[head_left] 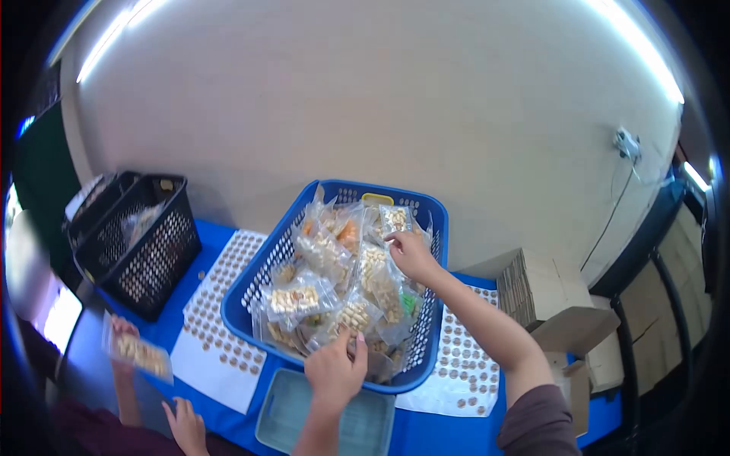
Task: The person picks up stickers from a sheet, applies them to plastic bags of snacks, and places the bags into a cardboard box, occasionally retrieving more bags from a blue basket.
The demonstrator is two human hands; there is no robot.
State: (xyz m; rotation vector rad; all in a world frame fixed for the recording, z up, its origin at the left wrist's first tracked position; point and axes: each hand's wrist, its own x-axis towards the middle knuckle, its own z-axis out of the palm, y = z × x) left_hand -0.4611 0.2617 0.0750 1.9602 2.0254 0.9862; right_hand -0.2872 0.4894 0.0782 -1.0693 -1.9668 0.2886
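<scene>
The near packet (pixel 356 318) is gripped by the left hand (pixel 334 372) at the blue basket's (pixel 247 292) front rim; the far packet (pixel 395 219) is pinched by the right hand (pixel 411 254). Each is probably best lifted singly, so neighbours aren't dragged out.

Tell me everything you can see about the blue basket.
The blue basket looks like plastic: rectangular, with perforated walls and a solid rim. It sits upright on the blue table, partly over white sticker sheets, heaped with clear packets of small pieces. The right hand reaches in at the far end, fingers on a packet; the left hand closes on packets at the near rim. A pale tray lies just in front.
</scene>
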